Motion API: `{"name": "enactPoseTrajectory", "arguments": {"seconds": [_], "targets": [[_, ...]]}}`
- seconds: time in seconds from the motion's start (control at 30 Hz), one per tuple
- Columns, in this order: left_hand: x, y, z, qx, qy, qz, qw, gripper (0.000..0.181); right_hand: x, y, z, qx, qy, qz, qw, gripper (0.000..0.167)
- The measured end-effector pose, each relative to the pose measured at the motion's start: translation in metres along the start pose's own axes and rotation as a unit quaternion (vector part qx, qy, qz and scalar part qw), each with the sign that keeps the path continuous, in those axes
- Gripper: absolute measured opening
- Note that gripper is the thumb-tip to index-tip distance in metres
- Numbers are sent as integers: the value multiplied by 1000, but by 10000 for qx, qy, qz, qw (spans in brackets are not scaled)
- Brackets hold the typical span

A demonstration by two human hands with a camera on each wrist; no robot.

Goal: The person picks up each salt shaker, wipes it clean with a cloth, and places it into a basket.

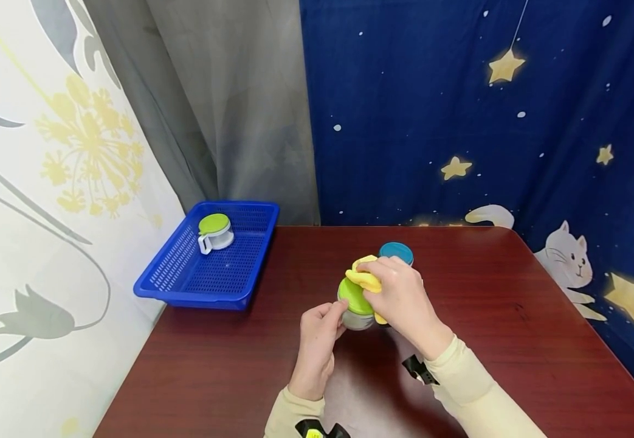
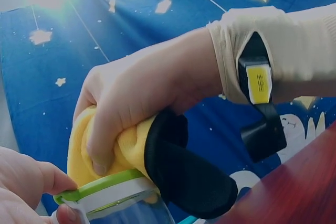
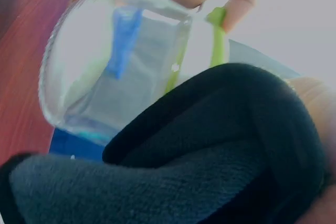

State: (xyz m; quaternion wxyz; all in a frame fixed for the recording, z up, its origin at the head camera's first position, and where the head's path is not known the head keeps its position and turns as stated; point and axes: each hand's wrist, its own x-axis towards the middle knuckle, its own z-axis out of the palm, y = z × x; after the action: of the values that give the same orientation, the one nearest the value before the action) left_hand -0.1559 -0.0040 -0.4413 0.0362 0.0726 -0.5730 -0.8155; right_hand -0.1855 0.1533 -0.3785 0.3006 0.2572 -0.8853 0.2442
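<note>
A clear jar (image 3: 131,51) with a green lid (image 1: 354,296) is gripped at its handle side by my left hand (image 1: 317,347), the thumb at the lid's edge in the left wrist view (image 2: 26,182). My right hand (image 1: 404,298) holds a yellow cloth (image 1: 364,277) against the lid. In the left wrist view the right hand (image 2: 136,93) presses the yellow cloth (image 2: 131,142) on the green rim (image 2: 110,182); its dark side (image 2: 194,177) hangs beside the jar. The cloth's dark side (image 3: 210,156) covers much of the right wrist view.
A blue basket (image 1: 204,296) stands at the table's back left, holding another clear jar with a green lid (image 1: 214,223) and white handle. Just behind my right hand is a container with a teal lid (image 1: 396,251). Curtains hang behind the brown table (image 1: 229,377).
</note>
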Motion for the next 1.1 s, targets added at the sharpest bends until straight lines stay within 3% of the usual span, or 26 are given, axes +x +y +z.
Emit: {"name": "enactPoseTrajectory", "arguments": {"seconds": [0.33,0.63,0.83,0.97,1.1], "targets": [[-1,2,1,54,-87,119,9999,41,0,-25,-5,717,-366,-54,9967,38],[-3,3,0,93,-78,113,9999,40,-2,-28,-1,789,-296,-193,9963,39],[-5,3,0,159,-167,94,9997,41,-2,-30,-2,528,-288,-308,9977,39],[-7,3,3,104,-174,117,9997,39,1,-26,-2,48,-213,-485,9986,39],[-9,3,4,100,-218,97,9997,40,6,-15,-2,-498,-4,-378,9980,38]]}}
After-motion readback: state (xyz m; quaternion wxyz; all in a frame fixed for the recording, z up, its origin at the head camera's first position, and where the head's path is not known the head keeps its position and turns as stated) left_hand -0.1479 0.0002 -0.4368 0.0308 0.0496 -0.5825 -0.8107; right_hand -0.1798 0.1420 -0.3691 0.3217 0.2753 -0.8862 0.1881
